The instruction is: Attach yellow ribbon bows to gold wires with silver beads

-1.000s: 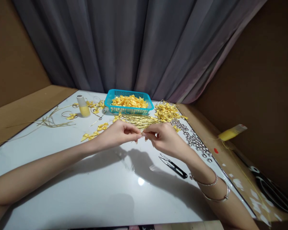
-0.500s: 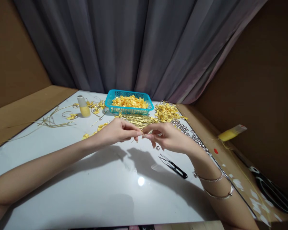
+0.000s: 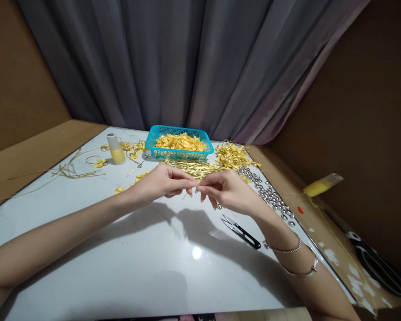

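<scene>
My left hand (image 3: pixel 169 182) and my right hand (image 3: pixel 229 189) meet fingertip to fingertip over the white table, both in a closed pinch. A thin gold cord (image 3: pixel 185 195) is between them; only a short end shows below the left fingers, and the rest is hidden. Just behind the hands lies a bundle of gold cords (image 3: pixel 195 168). A small silver bead (image 3: pixel 219 206) rests under my right fingers, partly covered by them. Thread snips (image 3: pixel 242 232) with black handles lie nearer me, below the right hand.
A blue basket (image 3: pixel 187 154) of yellow ribbon pieces stands at the back. Beside it are a yellow ribbon pile (image 3: pixel 234 156) and scattered silver beads (image 3: pixel 274 196). A bottle (image 3: pixel 116 149) stands at left. Large scissors (image 3: pixel 376 267) and another yellow bottle (image 3: pixel 323 185) lie at right.
My right hand has shifted slightly left and its wrist has turned inward, uncovering more of the silver beads. The left hand stays almost where it was.
</scene>
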A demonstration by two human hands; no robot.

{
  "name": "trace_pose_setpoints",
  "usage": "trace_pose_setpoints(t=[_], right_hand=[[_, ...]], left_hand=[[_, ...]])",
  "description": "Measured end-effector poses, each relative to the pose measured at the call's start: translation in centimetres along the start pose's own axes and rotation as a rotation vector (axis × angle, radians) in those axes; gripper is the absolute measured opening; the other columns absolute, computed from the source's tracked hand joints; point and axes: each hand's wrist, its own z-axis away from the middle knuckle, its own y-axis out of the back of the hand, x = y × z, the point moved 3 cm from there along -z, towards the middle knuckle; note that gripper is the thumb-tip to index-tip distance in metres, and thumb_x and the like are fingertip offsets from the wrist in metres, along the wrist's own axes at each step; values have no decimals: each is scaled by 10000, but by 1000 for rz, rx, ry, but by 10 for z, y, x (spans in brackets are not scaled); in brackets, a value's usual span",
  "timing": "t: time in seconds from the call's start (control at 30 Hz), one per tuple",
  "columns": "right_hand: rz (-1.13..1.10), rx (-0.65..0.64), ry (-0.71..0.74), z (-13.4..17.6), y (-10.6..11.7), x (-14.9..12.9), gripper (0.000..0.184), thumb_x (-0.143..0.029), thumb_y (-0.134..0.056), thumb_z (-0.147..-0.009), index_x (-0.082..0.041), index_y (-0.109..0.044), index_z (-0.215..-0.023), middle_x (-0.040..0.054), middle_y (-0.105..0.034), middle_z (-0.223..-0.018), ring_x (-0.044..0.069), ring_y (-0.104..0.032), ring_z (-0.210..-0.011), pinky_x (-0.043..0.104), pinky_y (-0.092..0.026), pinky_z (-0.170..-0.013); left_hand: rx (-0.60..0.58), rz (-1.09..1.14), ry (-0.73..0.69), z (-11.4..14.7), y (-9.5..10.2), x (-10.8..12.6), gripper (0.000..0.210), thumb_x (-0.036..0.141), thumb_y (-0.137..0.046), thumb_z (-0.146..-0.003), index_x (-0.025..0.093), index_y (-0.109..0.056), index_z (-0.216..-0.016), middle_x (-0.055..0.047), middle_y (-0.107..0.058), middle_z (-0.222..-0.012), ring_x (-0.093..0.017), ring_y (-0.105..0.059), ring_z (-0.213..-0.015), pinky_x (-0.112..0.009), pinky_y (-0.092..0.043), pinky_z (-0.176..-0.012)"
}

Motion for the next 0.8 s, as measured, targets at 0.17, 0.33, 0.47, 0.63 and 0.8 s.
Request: trace_pose_setpoints(t=[0.17,0.33,0.47,0.63,0.8], right_hand=[[14,53,6,1,-3,-2,218,-128,-541,-804,-115,-605,-596,-17,-540,-458,60,-475,-346,178,-357,-367],[39,49,19,1,-4,0,221,-129,-536,-804,-117,-601,-594,-13,-542,-462,63,-491,-350,174,-367,-374],[81,42,-3,1,-3,1,246,-137,-518,-821,-117,-592,-588,1,-553,-471,69,-505,-364,177,-376,-384],[171,-36,-5,3,4,-1,167,-158,-519,-840,-106,-651,-752,30,-619,-566,89,-569,-439,164,-414,-392],[64,-110,-66,5,7,-1,234,-227,-516,-862,-123,-654,-1021,57,-663,-681,131,-631,-543,157,-448,-346]], left_hand=[[59,-164,-82,6,-3,10,245,379,-618,-776,161,-729,-789,-24,-630,-650,-70,-380,-481,-203,-271,-435],[134,-268,-197,11,-6,15,192,289,-593,-796,154,-713,-730,-8,-650,-642,-83,-464,-534,-195,-342,-490],[180,-292,-239,12,-7,15,192,277,-592,-797,142,-702,-717,-19,-663,-664,-98,-490,-567,-201,-359,-509],[172,-281,-202,9,-5,15,196,275,-599,-791,139,-697,-689,-4,-634,-609,-70,-407,-488,-191,-306,-451],[173,-257,-184,7,-3,14,204,302,-602,-792,146,-714,-725,1,-617,-598,-62,-362,-464,-190,-266,-417]])
